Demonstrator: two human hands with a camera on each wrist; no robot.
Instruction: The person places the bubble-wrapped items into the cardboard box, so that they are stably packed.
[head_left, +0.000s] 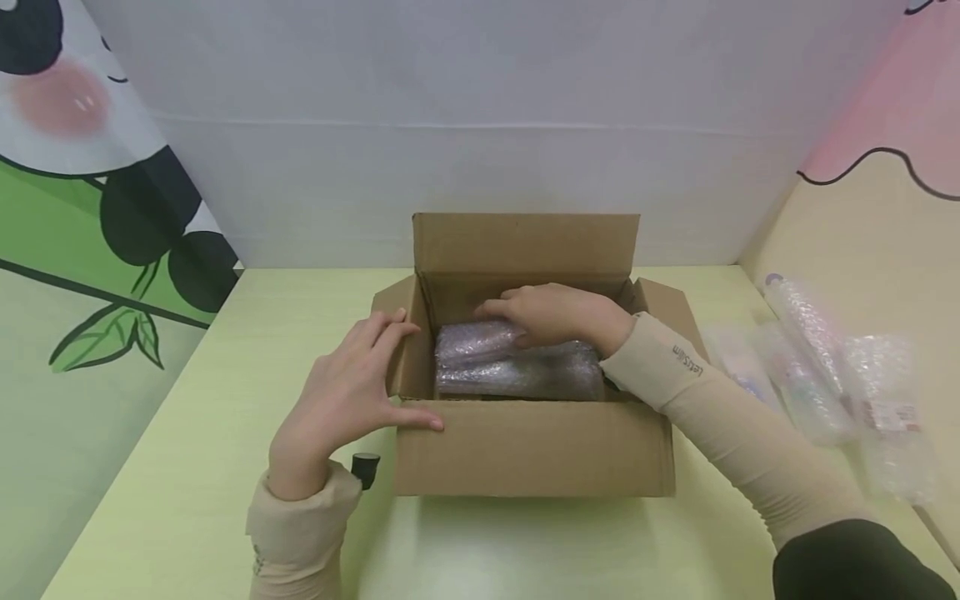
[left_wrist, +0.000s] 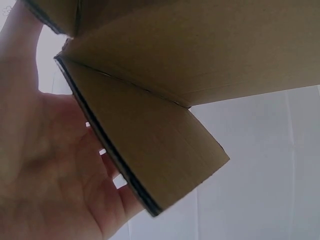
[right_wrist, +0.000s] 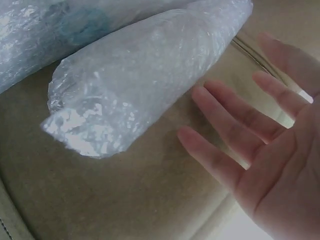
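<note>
An opened cardboard box holds two bubble-wrapped bundles lying side by side, the front one long and flat, the rear one partly under my right hand. In the right wrist view, that hand has its fingers spread and straight beside a bubble-wrapped roll, with a gap between them. At the box's front left corner, my left hand lies with its thumb stretched along the front and its fingers against the left flap. The left wrist view has its palm facing that flap, with the fingers partly hidden behind it.
Several bubble-wrapped packages lie at the right edge of the pale yellow table, by the side wall. The box's rear flap stands up before the white back wall. Its right flap leans outward.
</note>
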